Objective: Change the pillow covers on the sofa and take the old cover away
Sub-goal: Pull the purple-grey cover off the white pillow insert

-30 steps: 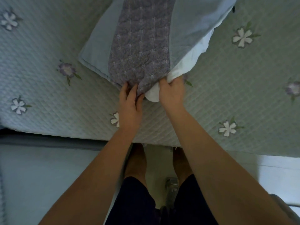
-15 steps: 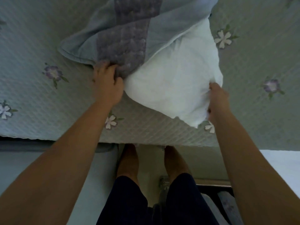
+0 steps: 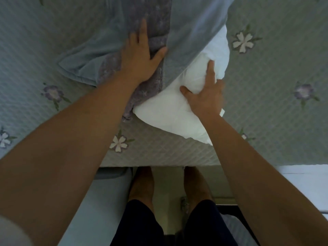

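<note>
The white fabric pillow insert (image 3: 177, 110) lies on the pale green quilted sofa cover with embroidered flowers (image 3: 266, 103), sticking halfway out of the blue cotton pillow cover with a purple quilted centre band (image 3: 191, 29), towards 5 o'clock. The right hand (image 3: 205, 96) clamps the insert, fingers and thumb dug into its fabric. At 10 o'clock from it, the left hand (image 3: 142, 59) presses flat on the purple band, fingers spread apart, gripping nothing.

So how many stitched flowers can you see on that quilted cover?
7 on the quilted cover: white flowers, purple ones, one partly hidden by the right forearm, and a top-left sliver. The pillow may hide more.
</note>
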